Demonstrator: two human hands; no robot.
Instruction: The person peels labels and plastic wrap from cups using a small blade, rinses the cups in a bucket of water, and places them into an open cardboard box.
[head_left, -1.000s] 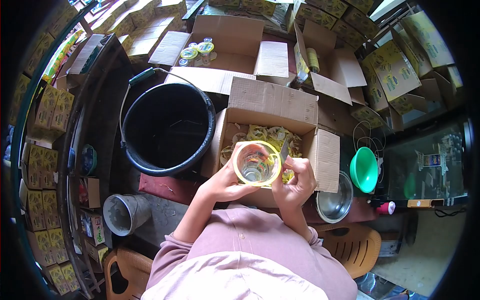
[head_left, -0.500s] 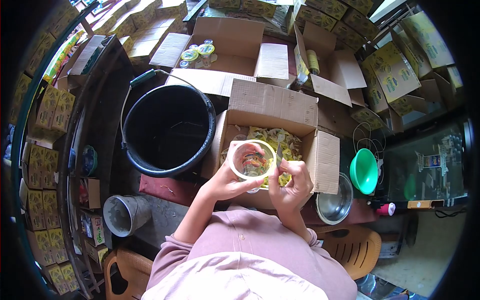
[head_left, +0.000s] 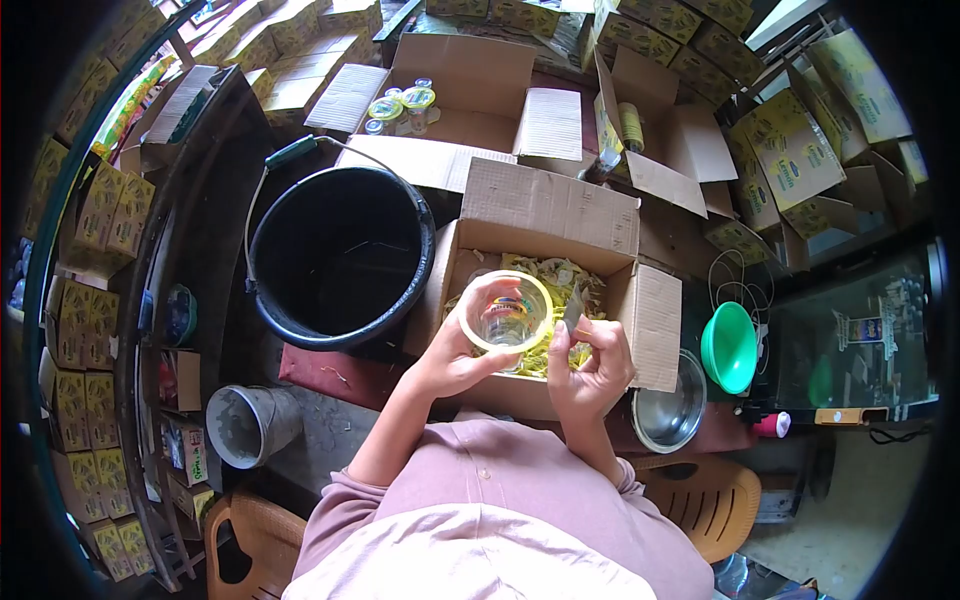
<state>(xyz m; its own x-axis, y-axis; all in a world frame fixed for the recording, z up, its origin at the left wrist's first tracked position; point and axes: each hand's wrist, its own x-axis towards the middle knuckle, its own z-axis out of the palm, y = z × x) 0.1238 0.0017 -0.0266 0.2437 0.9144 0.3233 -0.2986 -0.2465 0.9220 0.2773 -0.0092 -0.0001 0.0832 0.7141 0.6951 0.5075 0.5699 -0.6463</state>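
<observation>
From here I see a dark red surface beyond the hands, spreading either side of them, with brown chairs nearer the person. The left hand is half closed around a clear cup, its yellowish rim facing up. The right hand, just beside it, pinches a small blade near that rim, thumb against fingers. Beneath both hands, an open carton holds yellow scraps. Left of the left hand stand a black bucket and a grey bucket; right of the right hand, a metal bowl, then a green bowl. Farther past the hands, another carton contains lidded cups; yellow printed boxes crowd the room's edges.
</observation>
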